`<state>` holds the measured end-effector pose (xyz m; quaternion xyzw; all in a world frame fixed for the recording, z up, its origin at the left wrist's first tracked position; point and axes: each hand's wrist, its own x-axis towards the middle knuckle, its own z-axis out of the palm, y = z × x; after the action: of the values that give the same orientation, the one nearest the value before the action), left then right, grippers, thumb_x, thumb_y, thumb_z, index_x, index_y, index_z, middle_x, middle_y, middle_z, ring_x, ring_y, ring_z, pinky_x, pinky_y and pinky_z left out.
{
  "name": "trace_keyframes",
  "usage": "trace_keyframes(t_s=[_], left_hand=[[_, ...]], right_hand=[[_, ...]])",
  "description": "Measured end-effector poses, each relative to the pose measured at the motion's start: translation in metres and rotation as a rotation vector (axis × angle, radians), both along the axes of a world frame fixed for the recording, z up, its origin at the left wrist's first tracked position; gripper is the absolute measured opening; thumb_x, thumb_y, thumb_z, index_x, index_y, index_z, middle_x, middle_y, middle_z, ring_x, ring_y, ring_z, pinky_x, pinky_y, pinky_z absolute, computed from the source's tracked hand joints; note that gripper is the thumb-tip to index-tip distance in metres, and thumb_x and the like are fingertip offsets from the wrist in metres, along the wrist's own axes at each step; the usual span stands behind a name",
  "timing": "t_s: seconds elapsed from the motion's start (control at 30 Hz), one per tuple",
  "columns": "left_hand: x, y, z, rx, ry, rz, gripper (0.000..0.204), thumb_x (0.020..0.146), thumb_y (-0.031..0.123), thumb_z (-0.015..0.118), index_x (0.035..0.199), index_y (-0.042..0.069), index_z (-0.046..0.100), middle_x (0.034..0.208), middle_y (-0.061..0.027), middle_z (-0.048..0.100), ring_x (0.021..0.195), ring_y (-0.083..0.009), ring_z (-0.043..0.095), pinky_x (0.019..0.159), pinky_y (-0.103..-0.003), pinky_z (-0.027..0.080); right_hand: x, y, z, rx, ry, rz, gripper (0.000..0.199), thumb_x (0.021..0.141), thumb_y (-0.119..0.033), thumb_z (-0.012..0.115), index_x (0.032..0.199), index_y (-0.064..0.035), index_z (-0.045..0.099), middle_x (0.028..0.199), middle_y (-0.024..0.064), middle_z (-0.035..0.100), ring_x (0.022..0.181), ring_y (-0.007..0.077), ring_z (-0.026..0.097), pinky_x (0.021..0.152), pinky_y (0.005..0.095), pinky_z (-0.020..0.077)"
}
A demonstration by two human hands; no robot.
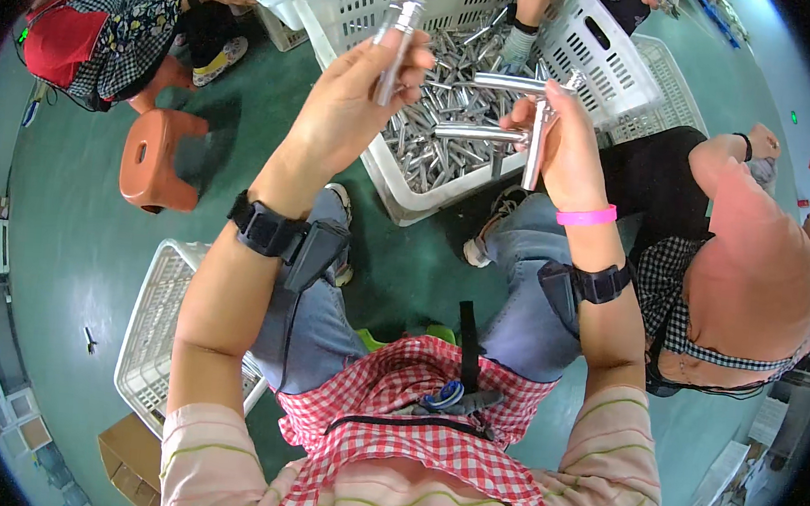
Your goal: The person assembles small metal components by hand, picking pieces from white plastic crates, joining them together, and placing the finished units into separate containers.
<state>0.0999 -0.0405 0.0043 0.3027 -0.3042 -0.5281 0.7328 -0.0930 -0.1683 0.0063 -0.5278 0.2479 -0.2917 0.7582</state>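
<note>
Raised over the near left corner of the white basket, my left hand [348, 101] is closed on shiny metal tubes [397, 57]. They stand nearly upright between thumb and fingers, with a narrower fitting at the top; how many there are is unclear. My right hand [570, 152], with a pink band at its wrist, grips several more shiny metal tubes [535, 144]. Two of these point left and one hangs down. Below both hands, the white plastic basket [409, 206] holds a heap of loose metal tubes [432, 150].
A co-worker's gloved hand [518, 48] reaches into the same basket from the far side. Other people sit at left and right. An orange stool [160, 160] stands on the left. Another white basket [156, 329] and a cardboard box [127, 455] are beside my left arm.
</note>
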Motion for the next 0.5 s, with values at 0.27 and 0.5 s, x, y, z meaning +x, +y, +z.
trace_keyframes(t_s=[0.27, 0.5], left_hand=[[-0.01, 0.004, 0.0, 0.109, -0.701, -0.083, 0.036, 0.092, 0.033, 0.046, 0.106, 0.003, 0.058, 0.101, 0.0003, 0.058, 0.095, -0.0086, 0.048, 0.086, -0.024, 0.036], [-0.009, 0.006, -0.009, 0.03, -0.973, 0.049, 0.034, 0.089, 0.03, 0.052, 0.105, 0.001, 0.058, 0.099, -0.0017, 0.057, 0.098, -0.0107, 0.047, 0.086, -0.026, 0.037]], right_hand=[[0.019, 0.008, -0.012, -0.089, 0.097, 0.097, 0.034, 0.088, -0.036, 0.051, 0.086, -0.0032, 0.057, 0.071, 0.0076, 0.061, 0.06, 0.0102, 0.057, 0.052, 0.0211, 0.044], [0.015, 0.012, -0.011, -0.087, 0.148, 0.226, 0.027, 0.091, -0.026, 0.047, 0.097, -0.0005, 0.053, 0.078, 0.0063, 0.058, 0.07, 0.0142, 0.059, 0.06, 0.0256, 0.047]])
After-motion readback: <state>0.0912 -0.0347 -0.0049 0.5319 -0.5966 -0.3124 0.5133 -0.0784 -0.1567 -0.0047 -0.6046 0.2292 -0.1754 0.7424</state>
